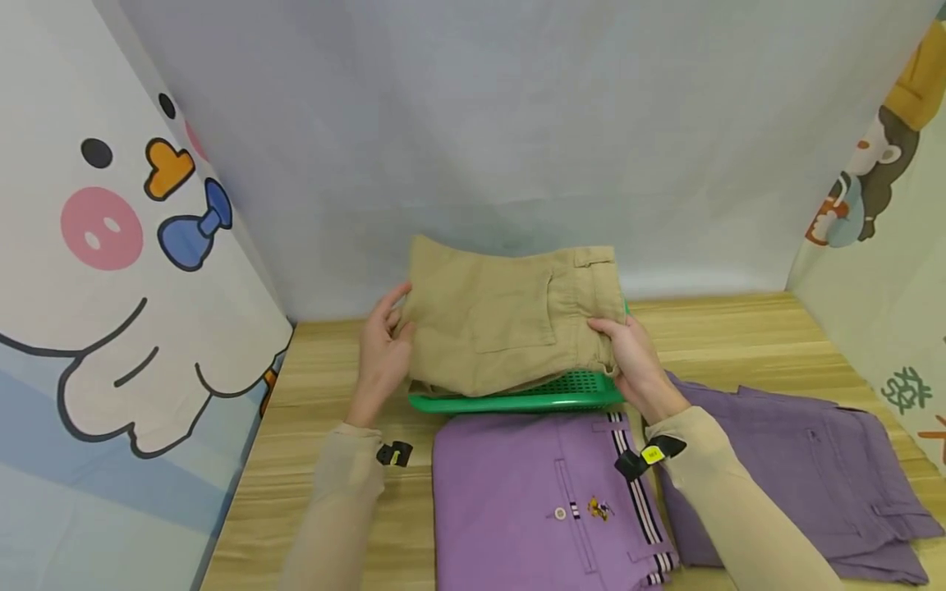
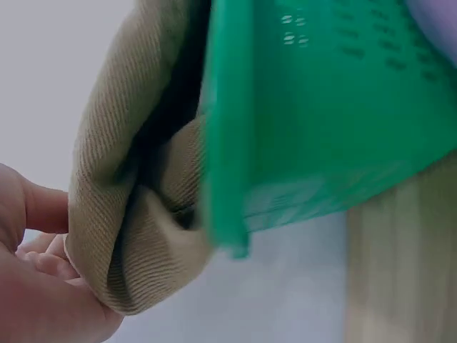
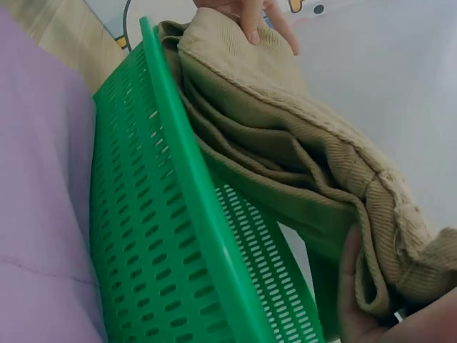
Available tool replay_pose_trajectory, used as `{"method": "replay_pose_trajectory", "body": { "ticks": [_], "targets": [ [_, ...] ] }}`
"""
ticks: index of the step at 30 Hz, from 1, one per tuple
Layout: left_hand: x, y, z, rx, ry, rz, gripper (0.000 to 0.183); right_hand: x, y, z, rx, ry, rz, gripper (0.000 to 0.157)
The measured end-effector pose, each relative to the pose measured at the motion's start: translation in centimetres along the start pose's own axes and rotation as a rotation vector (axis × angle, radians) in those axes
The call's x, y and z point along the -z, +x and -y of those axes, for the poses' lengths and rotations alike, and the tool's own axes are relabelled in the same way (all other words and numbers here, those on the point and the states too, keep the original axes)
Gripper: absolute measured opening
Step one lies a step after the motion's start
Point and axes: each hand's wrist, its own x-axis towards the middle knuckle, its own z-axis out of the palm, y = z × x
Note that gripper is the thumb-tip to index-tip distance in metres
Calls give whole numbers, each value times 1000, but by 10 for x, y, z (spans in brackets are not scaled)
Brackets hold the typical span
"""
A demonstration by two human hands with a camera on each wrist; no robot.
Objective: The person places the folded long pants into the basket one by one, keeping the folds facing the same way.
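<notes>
Folded khaki trousers [image 1: 510, 316] lie level across the top of a green plastic basket [image 1: 517, 402], covering most of its opening. At the trousers' left end, my left hand [image 1: 384, 349] grips the folded edge, thumb on top; the left wrist view shows the fingers against the rolled cloth [image 2: 136, 214]. My right hand [image 1: 636, 361] holds the waistband end, thumb above and fingers beneath the layers, as the right wrist view shows. In that view the stacked khaki folds [image 3: 285, 150] rest partly over the basket's rim [image 3: 193, 179]. The basket's inside is mostly hidden.
Folded lilac trousers [image 1: 510, 492] with a striped waistband lie in front of the basket. Darker purple trousers [image 1: 791, 476] lie to the right, partly behind my right forearm. A pale curtain [image 1: 517, 123] hangs behind the wooden table [image 1: 318, 460], with printed cloths at both sides.
</notes>
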Motion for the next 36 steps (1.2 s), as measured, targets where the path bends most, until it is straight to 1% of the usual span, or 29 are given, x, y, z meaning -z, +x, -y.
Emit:
{"method": "replay_pose_trajectory", "body": {
  "ticks": [2, 5, 7, 9, 11, 13, 17, 19, 22, 23, 26, 27, 29, 31, 33, 34, 36],
  "targets": [
    [-8, 1, 6, 21, 12, -3, 61, 2, 5, -4, -4, -34, -35, 35],
    [-20, -1, 14, 41, 63, 6, 60, 3, 11, -12, -1, -106, -71, 44],
    [-27, -4, 20, 47, 78, 0, 60, 4, 15, -18, 3, -185, -76, 48],
    [-32, -8, 23, 50, 93, -18, 60, 3, 17, -23, 9, -238, -71, 50],
    [-36, -11, 24, 51, 140, -24, 59, 3, 18, -27, 11, -292, -70, 51],
    [-39, -13, 23, 37, 215, -2, 57, 4, 18, -29, 17, -354, -66, 53],
    [-44, -16, 19, -6, 409, 100, 56, 7, 21, -29, 33, -493, -48, 57],
    [-46, -16, 17, -23, 470, 135, 56, 8, 23, -29, 41, -554, -31, 59],
    [-47, -16, 13, -3, 512, 157, 56, 10, 24, -28, 40, -628, -3, 64],
    [-47, -15, 12, 14, 522, 163, 52, 11, 24, -27, 40, -663, 0, 66],
    [-49, -13, 9, 57, 564, 181, 41, 10, 25, -27, 53, -820, -11, 72],
    [-50, -12, 8, 53, 596, 183, 37, 10, 26, -27, 72, -886, -29, 73],
    [-53, -11, 10, 26, 679, 191, 27, 8, 24, -28, 146, -1023, -78, 70],
    [-57, -12, 13, -36, 778, 190, 29, 5, 22, -31, 252, -1148, -152, 64],
    [-60, -14, 16, -99, 867, 181, 25, 2, 18, -33, 369, -1236, -221, 52],
    [-61, -15, 18, -126, 901, 175, 21, 0, 16, -33, 420, -1275, -242, 46],
    [-63, -18, 21, -166, 941, 152, 17, -3, 13, -35, 484, -1319, -258, 39]
  ]
}}
